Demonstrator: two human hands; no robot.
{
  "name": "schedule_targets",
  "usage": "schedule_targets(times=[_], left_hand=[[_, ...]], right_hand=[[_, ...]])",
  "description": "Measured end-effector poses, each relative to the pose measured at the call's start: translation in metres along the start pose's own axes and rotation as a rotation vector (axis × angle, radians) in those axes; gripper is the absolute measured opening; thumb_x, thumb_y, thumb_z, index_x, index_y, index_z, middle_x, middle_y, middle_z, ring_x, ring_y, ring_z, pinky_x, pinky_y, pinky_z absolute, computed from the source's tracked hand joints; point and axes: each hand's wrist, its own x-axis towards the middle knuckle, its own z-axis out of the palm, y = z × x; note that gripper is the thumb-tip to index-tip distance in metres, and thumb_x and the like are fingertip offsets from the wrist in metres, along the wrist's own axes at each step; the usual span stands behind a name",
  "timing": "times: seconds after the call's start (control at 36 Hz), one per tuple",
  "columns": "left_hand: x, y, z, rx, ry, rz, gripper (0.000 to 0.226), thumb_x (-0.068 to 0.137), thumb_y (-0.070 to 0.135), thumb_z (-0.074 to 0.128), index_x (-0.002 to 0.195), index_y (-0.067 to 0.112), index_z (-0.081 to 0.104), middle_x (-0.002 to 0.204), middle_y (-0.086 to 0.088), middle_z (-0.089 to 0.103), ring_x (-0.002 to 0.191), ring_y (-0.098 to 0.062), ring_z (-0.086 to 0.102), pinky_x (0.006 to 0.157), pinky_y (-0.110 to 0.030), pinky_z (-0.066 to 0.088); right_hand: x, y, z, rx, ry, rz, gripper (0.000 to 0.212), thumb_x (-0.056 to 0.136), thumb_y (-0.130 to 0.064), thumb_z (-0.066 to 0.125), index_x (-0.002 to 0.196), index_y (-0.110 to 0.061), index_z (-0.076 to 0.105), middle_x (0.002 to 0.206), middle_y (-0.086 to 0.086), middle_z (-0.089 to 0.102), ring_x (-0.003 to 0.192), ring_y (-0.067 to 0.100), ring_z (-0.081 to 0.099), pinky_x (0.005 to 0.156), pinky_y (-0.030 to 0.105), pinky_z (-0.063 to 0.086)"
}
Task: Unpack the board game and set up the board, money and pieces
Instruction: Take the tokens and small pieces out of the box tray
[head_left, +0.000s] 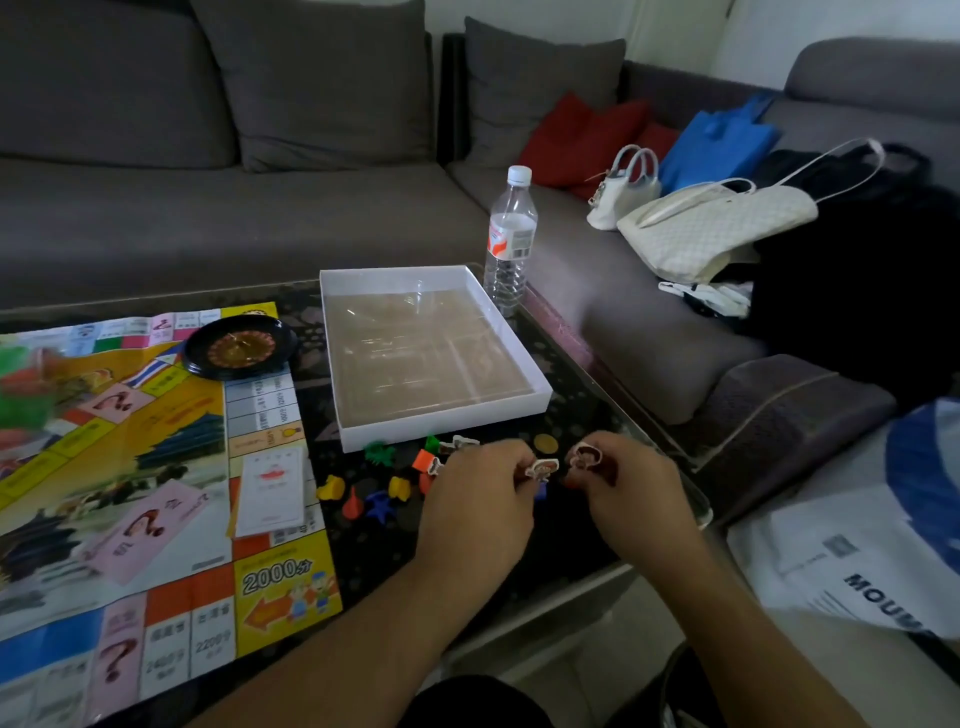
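Cardboard figure pieces, two: one (542, 469) pinched in left hand (478, 493), one (586, 458) pinched in right hand (631, 486), above bench (571, 415) beside white box tray (540, 392) and unfolded board (156, 467).

This is a home living room. A grey corner sofa (218, 218) with loose back cushions (322, 78) and red throw pillows (576, 137) wraps round a low glass-topped bench (613, 364), and handbags (711, 228), a blue tote (717, 150) and a printed shopping bag (857, 566) lie dropped on its seats. On the bench a paper game board (130, 467) is spread out beside a small roulette wheel (236, 348), an open white box (431, 353), a plastic water bottle (510, 239) and scattered coloured playing pieces (384, 478), the clutter of leisure at home rather than work.
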Motion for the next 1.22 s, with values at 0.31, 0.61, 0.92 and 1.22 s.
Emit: schedule_targets(times=[0.31, 0.61, 0.92, 1.22], left_hand=[[0.018, -0.002, 0.017, 0.168, -0.051, 0.008, 0.031, 0.090, 0.033, 0.075, 0.117, 0.040, 0.061, 0.111, 0.012, 0.064, 0.112, -0.017, 0.055, 0.104, -0.036, 0.045], [0.011, -0.035, -0.029, 0.233, -0.046, -0.043, 0.030, 0.091, 0.023, 0.071, 0.117, 0.037, 0.067, 0.121, 0.016, 0.054, 0.122, -0.009, 0.047, 0.116, -0.036, 0.038], [0.015, -0.027, -0.028, 0.408, -0.187, 0.012, 0.026, 0.091, 0.038, 0.074, 0.116, 0.030, 0.067, 0.118, 0.007, 0.060, 0.117, -0.018, 0.053, 0.104, -0.038, 0.049], [-0.002, -0.056, -0.067, 0.038, -0.134, -0.083, 0.027, 0.093, 0.024, 0.076, 0.116, 0.036, 0.068, 0.099, 0.021, 0.065, 0.091, 0.002, 0.062, 0.083, -0.014, 0.050]], right_hand=[[0.008, 0.012, 0.005, 0.064, -0.058, 0.037, 0.042, 0.093, -0.012, 0.075, 0.122, -0.038, 0.060, 0.103, -0.018, 0.066, 0.096, -0.005, 0.062, 0.082, 0.015, 0.046], [-0.032, -0.002, 0.004, 0.285, 0.215, 0.087, 0.042, 0.090, 0.008, 0.064, 0.107, -0.030, 0.060, 0.102, -0.010, 0.063, 0.087, -0.012, 0.056, 0.069, 0.003, 0.046], [-0.044, -0.020, 0.025, 0.253, 0.151, 0.037, 0.043, 0.088, 0.003, 0.067, 0.099, -0.038, 0.060, 0.100, -0.016, 0.062, 0.089, -0.006, 0.058, 0.077, 0.015, 0.047], [-0.040, -0.058, 0.028, 0.258, 0.103, -0.122, 0.038, 0.088, 0.004, 0.064, 0.090, -0.034, 0.062, 0.086, -0.013, 0.063, 0.085, 0.001, 0.059, 0.073, 0.010, 0.047]])
